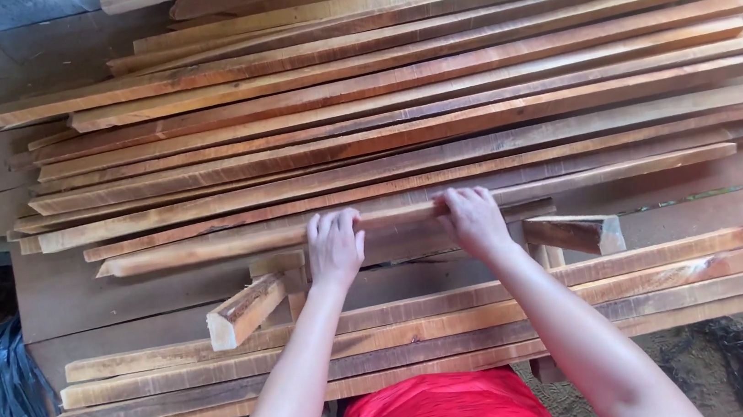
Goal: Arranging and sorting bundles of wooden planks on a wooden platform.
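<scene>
Fingers of the left hand [334, 247] and right hand [474, 219] are curled close together over one long wooden slat [237, 244], gripped mid-length so it stays balanced at the near edge of the big slat stack [397, 105].

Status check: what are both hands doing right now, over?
Left hand and right hand both gripping one wooden slat. Slat lies at near edge of big slat pile. Short offcut just below.
</scene>
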